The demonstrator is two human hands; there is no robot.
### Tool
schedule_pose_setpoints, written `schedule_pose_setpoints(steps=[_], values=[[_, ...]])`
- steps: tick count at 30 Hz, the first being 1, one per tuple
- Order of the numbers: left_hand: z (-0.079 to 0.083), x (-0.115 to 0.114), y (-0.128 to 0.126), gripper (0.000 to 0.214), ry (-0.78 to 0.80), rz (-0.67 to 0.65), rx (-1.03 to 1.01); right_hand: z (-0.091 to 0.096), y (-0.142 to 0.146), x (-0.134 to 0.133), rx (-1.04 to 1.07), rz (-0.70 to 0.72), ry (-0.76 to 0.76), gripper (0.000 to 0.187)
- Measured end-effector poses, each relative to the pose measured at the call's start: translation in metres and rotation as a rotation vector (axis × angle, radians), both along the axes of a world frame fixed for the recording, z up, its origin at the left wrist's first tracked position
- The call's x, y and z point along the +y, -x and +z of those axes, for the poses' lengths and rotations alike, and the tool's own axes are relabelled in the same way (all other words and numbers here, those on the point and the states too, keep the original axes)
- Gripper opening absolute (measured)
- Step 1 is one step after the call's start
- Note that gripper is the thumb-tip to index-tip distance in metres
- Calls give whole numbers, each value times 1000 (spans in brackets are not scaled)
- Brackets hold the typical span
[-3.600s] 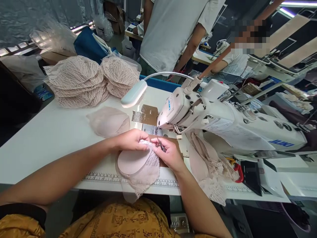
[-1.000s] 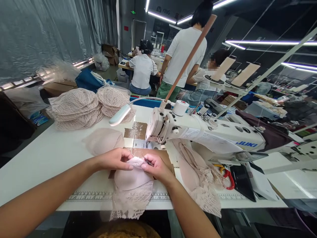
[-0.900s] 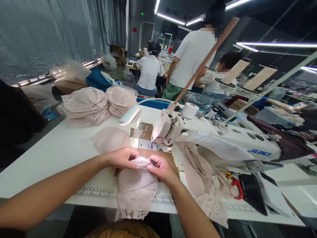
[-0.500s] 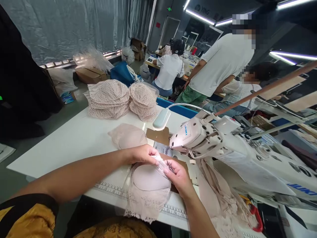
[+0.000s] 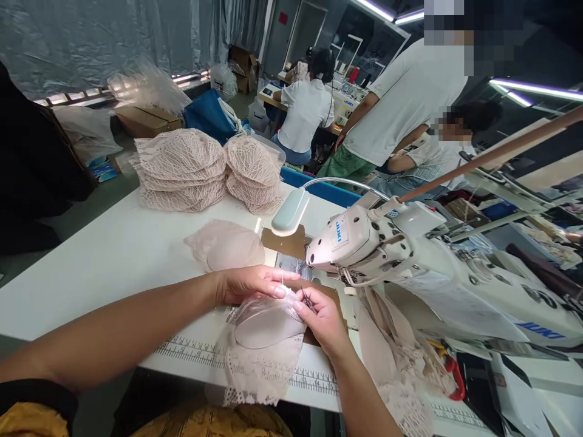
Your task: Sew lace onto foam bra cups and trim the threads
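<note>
A pale pink lace bra cup (image 5: 268, 328) lies before me, its smooth padded side up and its scalloped lace border hanging over the table's front edge. My left hand (image 5: 255, 284) pinches its upper lace edge between thumb and fingers, the index finger stretched out. A short light thread seems to stand up by those fingertips. In my right hand (image 5: 322, 318), small dark metal thread snips (image 5: 306, 298) are tucked among the fingers. The right thumb and index fingertip touch the same lace edge. Just beyond is the white sewing machine (image 5: 355, 243), its needle area partly hidden.
Another sheer cup (image 5: 228, 243) lies left of the machine bed. Stacked lace pieces (image 5: 177, 170) stand at the table's back. A lamp (image 5: 290, 212) hangs over the work. Right are draped fabric (image 5: 387, 346) and red-handled scissors (image 5: 454, 377). Co-workers (image 5: 303, 109) are beyond.
My left index finger has straightened away from the lace, and the hand is flatter. The right hand has shifted slightly, with the snips still in it. The whole view has tilted a little downward.
</note>
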State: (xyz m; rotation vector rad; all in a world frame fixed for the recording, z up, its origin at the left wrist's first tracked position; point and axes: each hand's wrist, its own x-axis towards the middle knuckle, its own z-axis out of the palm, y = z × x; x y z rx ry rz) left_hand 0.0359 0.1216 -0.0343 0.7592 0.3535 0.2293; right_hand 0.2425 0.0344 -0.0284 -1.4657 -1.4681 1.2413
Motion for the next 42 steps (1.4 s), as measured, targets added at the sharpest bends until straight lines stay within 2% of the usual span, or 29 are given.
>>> schedule_pose_setpoints(steps=[3,8,13,19,27,30,33,34,36,38,39,40,42], values=[[3,1,1,74,-73,-72,56,4,1,-1,-3,27,-7,26],[7,-3,4,36,-461,-219,190,9,0,-3,-17,43,-33,22],[7,-6,1,34,-694,-111,193,6,-2,-3,6,24,-17,18],[12,-5,-2,26,-648,-67,190,6,-4,-5,17,13,-18,22],[6,0,0,29,-679,37,336,10,-6,-4,-88,2,-57,19],[13,5,4,25,-747,47,407,11,-7,-3,-199,-5,-89,17],[30,12,13,22,-876,46,507,11,-10,-2,-333,5,-117,16],[36,15,17,22,-942,81,537,10,-11,-2,-391,3,-133,16],[44,22,25,25,-1114,257,627,7,-14,-1,-516,-42,-196,14],[44,30,32,32,-1331,460,782,4,-16,-1,-597,-124,-322,13],[42,34,35,37,-1431,508,880,2,-15,-2,-609,-140,-399,15],[38,38,37,43,-1510,503,969,2,-14,-3,-602,-119,-480,18],[29,46,39,54,-1558,398,1077,1,-8,-6,-575,50,-616,29]])
